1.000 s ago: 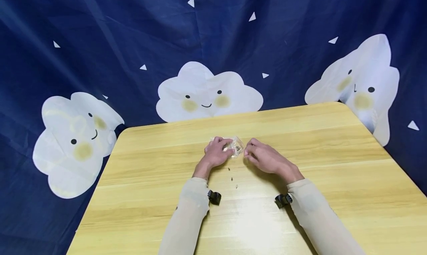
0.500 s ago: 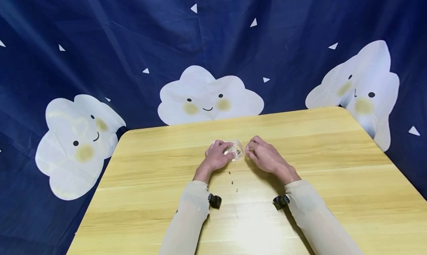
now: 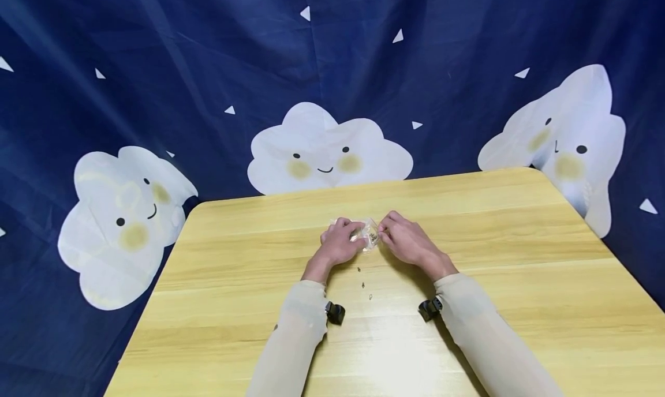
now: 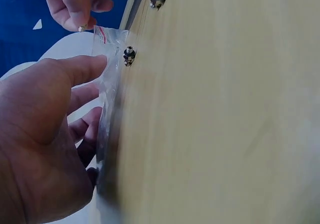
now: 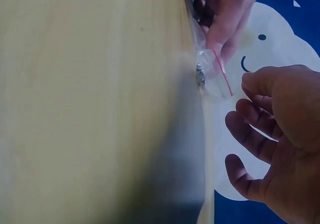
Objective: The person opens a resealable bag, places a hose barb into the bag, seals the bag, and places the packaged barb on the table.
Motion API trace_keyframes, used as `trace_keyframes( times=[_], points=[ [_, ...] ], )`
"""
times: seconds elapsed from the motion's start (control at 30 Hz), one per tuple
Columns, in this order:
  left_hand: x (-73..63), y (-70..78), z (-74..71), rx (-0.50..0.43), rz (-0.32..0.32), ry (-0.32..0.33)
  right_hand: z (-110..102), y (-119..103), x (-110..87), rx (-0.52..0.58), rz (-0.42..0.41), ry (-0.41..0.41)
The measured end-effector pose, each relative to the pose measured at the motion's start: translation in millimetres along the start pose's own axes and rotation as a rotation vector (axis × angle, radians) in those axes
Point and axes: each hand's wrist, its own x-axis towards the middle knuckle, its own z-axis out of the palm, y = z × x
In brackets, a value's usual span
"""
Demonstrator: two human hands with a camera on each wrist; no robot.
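**A left hand (image 3: 340, 244) and a right hand (image 3: 410, 241) at a small clear bag (image 4: 111, 41) on a wooden desk (image 3: 218, 328)**

Seen from above, at far left, a white smiling cloud (image 3: 111, 253) is printed on a navy curtain (image 3: 234, 39), which spans the background behind the desk.

Next, a person's left arm reaches in from the bottom edge in a cream sleeve (image 3: 293, 333), a black device (image 3: 335, 313) at the wrist. The left hand's thumb and fingers are spread apart, resting on the bag, which lies flat on the desk.

Below the bag, three loose metal pieces (image 3: 363, 285) form a slightly slanting row running toward the viewer. The left wrist view shows two of them as shiny with dark bands.

The bag sits between the hands, a red stripe (image 5: 222, 68) along its right-hand end and a cluster of small metal parts (image 5: 200, 75) inside, close to that end.

To the right, the right hand is at that end of the bag, fingers curled. Thumb and forefinger are together on what looks like a tiny pale-gold piece (image 4: 82, 28), though it is too small to be sure.
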Motion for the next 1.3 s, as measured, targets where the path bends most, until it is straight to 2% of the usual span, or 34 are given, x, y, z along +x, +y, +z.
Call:
trace_keyframes(
  times=[0.17,0.47,0.9,1.3],
  points=[
    [-1.6,1.6,-0.9,0.054,0.008,0.014,3.4,0.0,1.5,0.003,0.02,-0.002],
    [-3.6,1.7,-1.3,0.121,0.018,0.051,3.4,-3.2,7.2,-0.023,0.005,0.026],
    [-3.9,2.4,-2.7,0.14,0.032,0.054,6.7,-2.5,11.3,-0.053,0.027,-0.006],
    [-2.9,2.4,-6.0,0.087,0.033,0.055,2.3,-1.4,3.0,-0.004,0.05,-0.011]
  ],
)
